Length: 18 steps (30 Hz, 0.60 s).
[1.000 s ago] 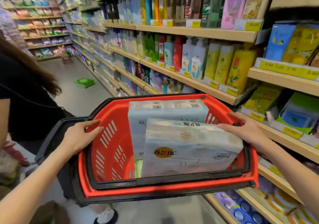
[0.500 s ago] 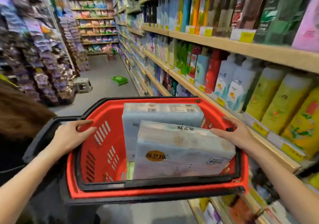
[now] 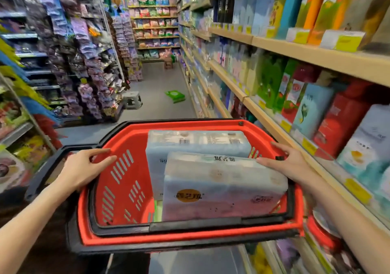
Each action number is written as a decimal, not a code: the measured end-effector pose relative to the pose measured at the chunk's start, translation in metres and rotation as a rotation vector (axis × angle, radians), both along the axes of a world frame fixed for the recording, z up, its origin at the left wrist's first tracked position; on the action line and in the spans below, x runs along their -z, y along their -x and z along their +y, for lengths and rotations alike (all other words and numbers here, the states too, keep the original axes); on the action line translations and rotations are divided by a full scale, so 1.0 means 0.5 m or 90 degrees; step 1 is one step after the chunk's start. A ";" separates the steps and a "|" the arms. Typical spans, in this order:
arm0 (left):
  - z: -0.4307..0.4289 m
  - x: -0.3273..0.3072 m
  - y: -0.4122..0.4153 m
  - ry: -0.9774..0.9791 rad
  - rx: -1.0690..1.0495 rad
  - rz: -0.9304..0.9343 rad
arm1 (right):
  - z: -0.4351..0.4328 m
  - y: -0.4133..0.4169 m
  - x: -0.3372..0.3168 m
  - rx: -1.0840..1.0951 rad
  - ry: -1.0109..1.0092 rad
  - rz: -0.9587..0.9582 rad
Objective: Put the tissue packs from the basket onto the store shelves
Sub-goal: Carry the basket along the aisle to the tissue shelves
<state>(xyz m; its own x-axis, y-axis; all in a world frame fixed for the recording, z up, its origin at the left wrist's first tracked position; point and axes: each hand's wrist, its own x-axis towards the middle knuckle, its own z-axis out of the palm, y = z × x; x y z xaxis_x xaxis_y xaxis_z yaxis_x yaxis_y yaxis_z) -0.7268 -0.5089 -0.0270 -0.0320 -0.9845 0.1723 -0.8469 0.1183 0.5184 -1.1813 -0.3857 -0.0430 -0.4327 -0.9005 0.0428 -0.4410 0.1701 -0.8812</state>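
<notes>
Tissue packs (image 3: 221,187) unmoved in the near red basket (image 3: 190,236); left hand (image 3: 84,170), right hand (image 3: 291,164) unchanged, fingers straight over its rims; view has swung down the aisle, shelves (image 3: 316,56) right; nothing shelved yet.

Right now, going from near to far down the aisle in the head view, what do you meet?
basket rim → front tissue pack → rear tissue pack → green pack on the floor → far shelves
</notes>
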 end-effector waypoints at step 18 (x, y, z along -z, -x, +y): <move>-0.630 0.025 0.052 -0.019 -0.093 0.047 | -0.767 0.079 0.016 -0.064 0.008 -0.011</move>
